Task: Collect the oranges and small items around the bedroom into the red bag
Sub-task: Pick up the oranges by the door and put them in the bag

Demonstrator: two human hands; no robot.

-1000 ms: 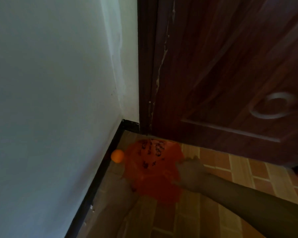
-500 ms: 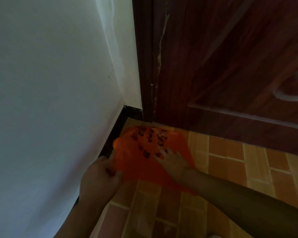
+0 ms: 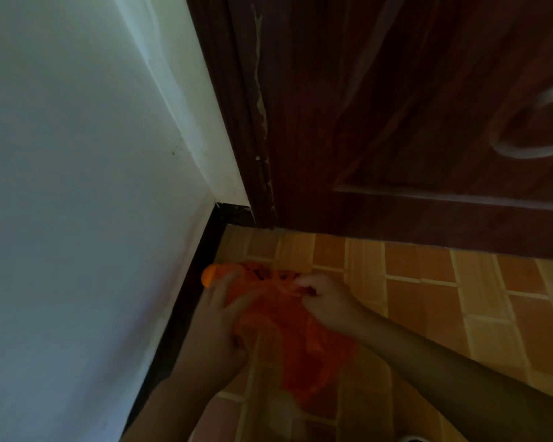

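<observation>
Two hands are seen low in the corner of the room, both on the red bag (image 3: 288, 333). The bag is held just above the floor (image 3: 428, 282), close to the white wall (image 3: 77, 186) and the dark door (image 3: 396, 106). The right hand (image 3: 324, 303) is closed in a fist, and the top edge of the bag is pinched in its curled fingers. The left hand (image 3: 219, 327) is placed at the bag's left side; its fingers (image 3: 216, 290) are blurred, so it cannot be told if they are curled on the bag or spread apart. One orange (image 3: 209, 275) is seen by the black skirting board (image 3: 189, 298), right at the bag's top left edge and touching the left fingertips. Some dark print is seen on the bag.
</observation>
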